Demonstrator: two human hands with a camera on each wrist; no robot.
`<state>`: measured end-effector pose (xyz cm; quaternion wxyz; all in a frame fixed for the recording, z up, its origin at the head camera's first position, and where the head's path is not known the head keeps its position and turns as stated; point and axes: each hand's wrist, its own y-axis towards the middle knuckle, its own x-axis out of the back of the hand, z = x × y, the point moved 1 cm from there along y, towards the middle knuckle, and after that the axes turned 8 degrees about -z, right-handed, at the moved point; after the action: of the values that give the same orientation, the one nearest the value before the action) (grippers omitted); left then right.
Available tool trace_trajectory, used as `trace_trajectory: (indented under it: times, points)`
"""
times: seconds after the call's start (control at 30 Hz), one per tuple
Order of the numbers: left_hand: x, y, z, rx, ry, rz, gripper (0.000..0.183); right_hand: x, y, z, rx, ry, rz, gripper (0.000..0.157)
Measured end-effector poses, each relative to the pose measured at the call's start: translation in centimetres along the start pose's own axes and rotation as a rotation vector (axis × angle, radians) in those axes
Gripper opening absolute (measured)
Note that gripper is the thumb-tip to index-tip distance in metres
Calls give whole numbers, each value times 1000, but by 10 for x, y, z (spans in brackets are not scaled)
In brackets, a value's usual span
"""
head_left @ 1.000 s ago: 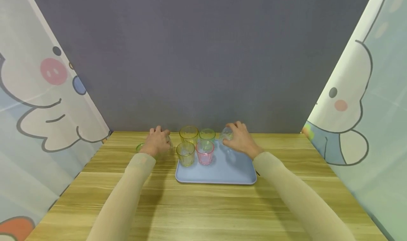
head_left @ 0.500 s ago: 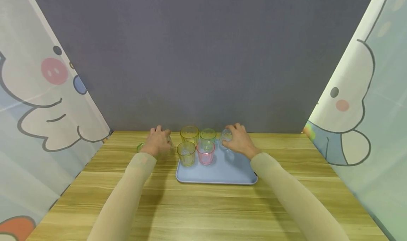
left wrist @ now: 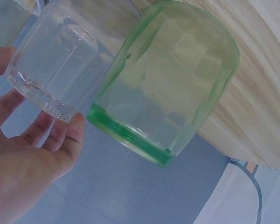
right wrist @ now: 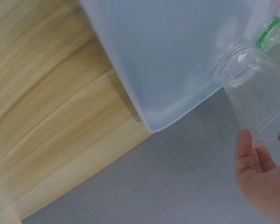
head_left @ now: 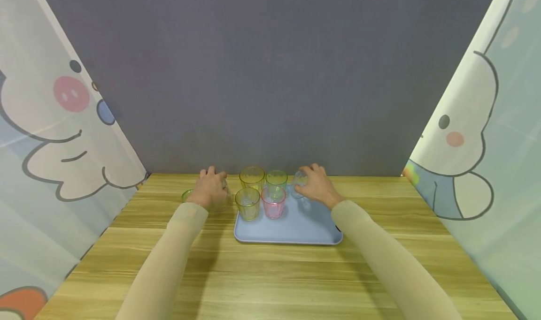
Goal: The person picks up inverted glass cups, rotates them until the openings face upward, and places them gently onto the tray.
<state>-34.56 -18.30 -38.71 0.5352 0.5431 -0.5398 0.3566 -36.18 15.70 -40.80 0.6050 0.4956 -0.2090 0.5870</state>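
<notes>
Currently, the worktop (head_left: pixel 270 282) bears a blue tray (head_left: pixel 291 231). Right hand (head_left: pixel 318 187) grips the rim of an upright clear tumbler (right wrist: pixel 259 93) at the tray's far edge; left hand (head_left: pixel 210 188) grips the base of an inverted clear tumbler (left wrist: pixel 60 70), beside a green tumbler (left wrist: pixel 163 79).

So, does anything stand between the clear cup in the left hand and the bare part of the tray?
Yes: the yellowish cup and pink cup, both on the tray, stand on the straight way across from the clear cup. Nothing visible separates the left hand from that cup.
</notes>
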Motion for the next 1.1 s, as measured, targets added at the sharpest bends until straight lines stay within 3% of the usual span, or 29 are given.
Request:
trace_trajectory:
  times: [0.23, 1.1]
  points:
    - [1, 1, 1, -4, 3, 2, 48, -2, 7, 6, -38, 29, 30, 66]
    - [-1, 1, 3, 11, -22, 17, 49, -11, 6, 8, -25, 56, 20, 64]
